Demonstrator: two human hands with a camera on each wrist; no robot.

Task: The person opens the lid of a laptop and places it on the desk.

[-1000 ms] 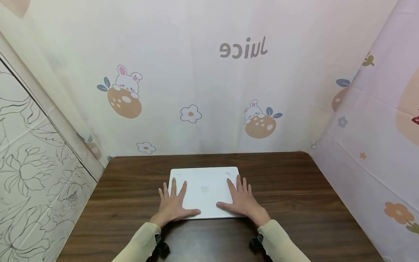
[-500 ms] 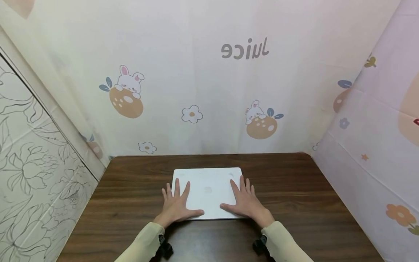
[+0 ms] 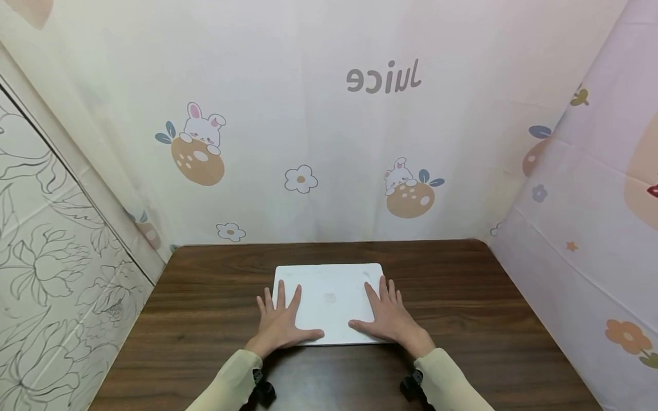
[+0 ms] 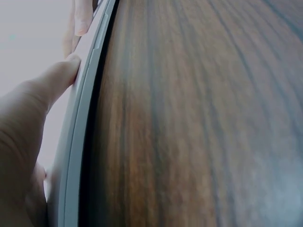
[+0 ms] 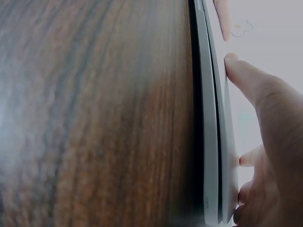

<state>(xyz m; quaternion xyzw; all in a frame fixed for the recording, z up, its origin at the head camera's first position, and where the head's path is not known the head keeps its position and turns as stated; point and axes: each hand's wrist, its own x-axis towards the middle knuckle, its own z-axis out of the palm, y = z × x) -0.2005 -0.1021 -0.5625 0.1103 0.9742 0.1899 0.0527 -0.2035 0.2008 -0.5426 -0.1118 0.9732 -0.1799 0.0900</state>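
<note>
White laptop (image 3: 331,308), seemingly closed, under 2 splayed hands (image 3: 280,326) (image 3: 392,323).

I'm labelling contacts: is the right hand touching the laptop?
Touching: the right wrist view shows the right hand resting its thumb tip on the laptop.

Grey word "Juice" (image 3: 389,80), mirror-reversed, on the pale printed cloth (image 3: 329,125) at the back

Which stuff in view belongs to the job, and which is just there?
Part of the job:
white laptop, lying flat
left hand, spread on it
right hand, also spread on it

Just there:
wooden table, only supporting the laptop
printed backdrop behind
black wrist device at each sleeve
</note>
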